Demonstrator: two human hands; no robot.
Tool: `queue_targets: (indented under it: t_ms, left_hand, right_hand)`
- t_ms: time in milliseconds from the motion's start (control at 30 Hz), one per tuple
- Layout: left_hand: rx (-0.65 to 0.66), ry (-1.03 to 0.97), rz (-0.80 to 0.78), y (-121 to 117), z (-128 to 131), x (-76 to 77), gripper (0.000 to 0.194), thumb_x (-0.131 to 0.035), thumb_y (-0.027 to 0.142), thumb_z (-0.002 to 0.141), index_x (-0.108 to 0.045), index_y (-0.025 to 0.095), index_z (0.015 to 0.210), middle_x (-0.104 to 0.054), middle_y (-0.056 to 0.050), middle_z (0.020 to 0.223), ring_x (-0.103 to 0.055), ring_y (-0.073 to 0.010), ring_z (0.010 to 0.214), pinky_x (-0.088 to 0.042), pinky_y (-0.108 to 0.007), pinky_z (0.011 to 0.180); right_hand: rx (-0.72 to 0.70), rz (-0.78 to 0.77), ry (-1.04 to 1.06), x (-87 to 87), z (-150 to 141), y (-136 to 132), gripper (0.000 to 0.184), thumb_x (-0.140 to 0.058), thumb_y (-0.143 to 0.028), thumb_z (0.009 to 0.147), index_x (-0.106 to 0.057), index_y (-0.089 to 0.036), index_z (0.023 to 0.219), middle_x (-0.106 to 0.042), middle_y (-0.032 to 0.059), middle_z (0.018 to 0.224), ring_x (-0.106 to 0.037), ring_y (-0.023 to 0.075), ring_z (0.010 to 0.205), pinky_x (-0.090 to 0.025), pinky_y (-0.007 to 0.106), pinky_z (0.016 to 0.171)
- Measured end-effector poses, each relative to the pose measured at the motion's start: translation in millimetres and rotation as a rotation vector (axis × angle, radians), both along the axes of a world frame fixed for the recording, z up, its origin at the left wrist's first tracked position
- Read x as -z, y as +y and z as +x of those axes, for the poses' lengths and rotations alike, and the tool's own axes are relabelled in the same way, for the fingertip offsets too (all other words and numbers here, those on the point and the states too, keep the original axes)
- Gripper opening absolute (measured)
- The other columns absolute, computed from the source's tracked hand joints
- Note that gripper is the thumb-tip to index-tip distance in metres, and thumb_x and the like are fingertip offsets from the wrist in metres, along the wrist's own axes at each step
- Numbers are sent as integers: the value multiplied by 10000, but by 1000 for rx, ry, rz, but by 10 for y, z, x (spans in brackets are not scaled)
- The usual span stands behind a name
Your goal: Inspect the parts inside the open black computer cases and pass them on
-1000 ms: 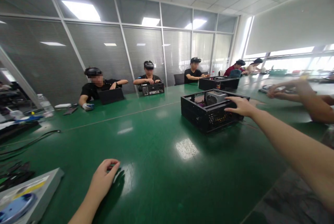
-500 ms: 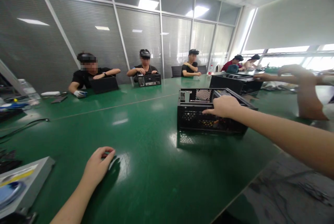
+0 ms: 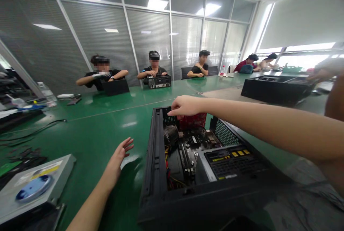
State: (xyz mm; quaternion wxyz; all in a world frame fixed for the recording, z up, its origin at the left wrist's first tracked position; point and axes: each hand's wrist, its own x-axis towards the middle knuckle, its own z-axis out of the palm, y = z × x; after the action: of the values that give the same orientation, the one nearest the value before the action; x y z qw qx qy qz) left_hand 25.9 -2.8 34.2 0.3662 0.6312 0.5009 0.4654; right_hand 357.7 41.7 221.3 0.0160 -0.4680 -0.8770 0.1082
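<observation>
A black computer case (image 3: 157,173) lies in front of me on the green table (image 3: 88,141), its upper side uncovered. Inside show a power supply (image 3: 228,163) with a yellow-marked label, a dark motherboard (image 3: 197,139), a red board (image 3: 192,120) and coloured cables (image 3: 168,173). My right hand (image 3: 186,105) reaches across the case, fingers curled down over its far rim; the fingertips are partly hidden. Left of the case, my left hand (image 3: 123,152) is held over the table with fingers apart and nothing in them.
At left sit a silver drive-like metal box (image 3: 64,170) with a blue round item (image 3: 34,188) on top, and black cables (image 3: 27,157). Across the table, several people work at computer cases. Another black case (image 3: 268,91) stands at right near a co-worker's blurred arm (image 3: 334,91).
The case has been turned and drawn close to me, with my right hand moving along on it. My left hand's fingers have spread. The other case at right has come nearer its co-worker.
</observation>
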Motion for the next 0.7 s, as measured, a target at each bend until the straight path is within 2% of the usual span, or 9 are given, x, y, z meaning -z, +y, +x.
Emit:
queue_targets:
  t_ms: [67, 167, 267, 333, 433, 500, 567, 700]
  left_hand:
    - [42, -36, -19, -67, 30, -58, 811, -314, 713, 889, -383, 171, 1488, -432, -175, 1534, -511, -342, 1323, -443, -484, 1047]
    - [95, -49, 34, -236, 173, -209, 834, -291, 731, 886, -382, 179, 1505, -403, -154, 1558, -479, -343, 1352, -417, -491, 1082]
    - [153, -89, 199, -477, 359, -391, 855, -273, 799, 850, -502, 219, 1435, -424, -108, 1553, -395, -360, 1412, -328, -542, 1148]
    - [261, -73, 302, -655, 452, -495, 878, -246, 853, 813, -585, 263, 1367, -453, -72, 1536, -333, -375, 1446, -268, -578, 1174]
    - [429, 103, 415, -881, 528, -586, 839, -307, 870, 783, -671, 293, 1272, -540, -61, 1462, -284, -398, 1464, -219, -625, 1178]
    - [429, 163, 477, -973, 557, -582, 782, -328, 831, 809, -694, 288, 1238, -613, -75, 1377, -338, -395, 1435, -222, -632, 1175]
    - [360, 160, 514, -1013, 578, -508, 690, -364, 787, 824, -715, 317, 1186, -690, -75, 1249, -471, -377, 1342, -289, -626, 1152]
    - [200, 251, 451, -1074, 568, -184, 323, -581, 669, 752, -747, 472, 947, -762, -32, 918, -647, -364, 1074, -439, -666, 1018]
  right_hand:
    - [80, 238, -221, 135, 133, 87, 481, -518, -544, 914, -713, -104, 919, -731, 152, 908, -682, 262, 850, -498, 355, 770]
    - [145, 319, -497, 463, 303, 155, 464, -670, -462, 819, -692, -65, 1057, -677, 227, 1061, -670, 340, 929, -517, 410, 768]
    - [126, 395, -533, 704, 381, 190, 607, -768, -385, 731, -613, -41, 1206, -584, 252, 1203, -620, 360, 1035, -516, 422, 835]
    - [126, 406, -516, 748, 395, 226, 571, -770, -328, 719, -619, -38, 1187, -572, 245, 1186, -606, 353, 1039, -514, 415, 847]
    - [110, 399, -559, 723, 395, 290, 378, -725, -181, 727, -680, -52, 1079, -592, 237, 1128, -622, 338, 991, -517, 405, 821]
    - [119, 409, -583, 708, 392, 322, 296, -665, -113, 765, -700, -69, 1056, -616, 230, 1111, -645, 320, 953, -521, 402, 799]
    - [142, 392, -578, 707, 386, 336, 262, -623, -80, 798, -706, -88, 1046, -656, 210, 1084, -669, 297, 921, -527, 391, 779]
    - [179, 308, -556, 677, 352, 295, 190, -621, -97, 819, -708, -113, 987, -718, 176, 1000, -703, 301, 890, -532, 389, 737]
